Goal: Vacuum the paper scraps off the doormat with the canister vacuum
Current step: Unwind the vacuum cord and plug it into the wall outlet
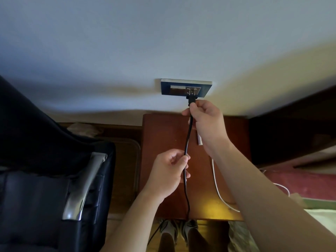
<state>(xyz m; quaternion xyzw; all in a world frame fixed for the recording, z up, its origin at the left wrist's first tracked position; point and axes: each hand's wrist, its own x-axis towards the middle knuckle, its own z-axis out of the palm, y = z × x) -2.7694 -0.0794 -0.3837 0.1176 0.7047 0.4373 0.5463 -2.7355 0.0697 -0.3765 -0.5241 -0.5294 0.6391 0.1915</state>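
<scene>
The wall (109, 42) carries a socket plate (167, 88). A black chair (36, 160) stands left of the wooden bench (163, 135), which sits against the wall below the plate.

On the right hand (205, 120), the fingers are closed around the black plug (191, 100), held at the plate's lower edge; full seating cannot be confirmed. On the left hand (167, 171), the fingers pinch the cord (185, 188) above the bench top. A white cable (217, 184) lies near the bench's right edge.

The vacuum, doormat and paper scraps are not in view.

Assessment: the task is at the power connection stage only, and all vacuuming appears outstanding.
</scene>
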